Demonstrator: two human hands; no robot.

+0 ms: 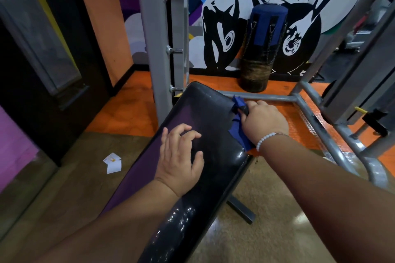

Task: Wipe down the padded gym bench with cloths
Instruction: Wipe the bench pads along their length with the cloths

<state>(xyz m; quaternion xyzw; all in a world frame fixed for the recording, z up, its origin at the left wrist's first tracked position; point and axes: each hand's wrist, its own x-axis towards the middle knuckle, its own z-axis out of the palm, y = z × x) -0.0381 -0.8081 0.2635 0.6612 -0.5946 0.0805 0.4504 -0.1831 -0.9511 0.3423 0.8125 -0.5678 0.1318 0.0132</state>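
A black padded gym bench [205, 113] runs from the bottom centre up to the middle of the view, its surface glossy. My right hand [263, 121] grips a blue cloth [237, 128] against the bench's right edge near the far end; a white bead bracelet circles that wrist. Much of the cloth is hidden under the hand. My left hand [181, 156] rests on top of the padding at mid-bench, fingers spread and slightly curled, holding nothing.
A grey metal rack frame [320, 121] stands right of the bench, with an upright post [149, 49] at its far left. A dark punching bag [260, 49] leans against the mural wall. White paper scraps [112, 162] lie on the floor at left. The bench's foot bar [241, 209] sticks out lower right.
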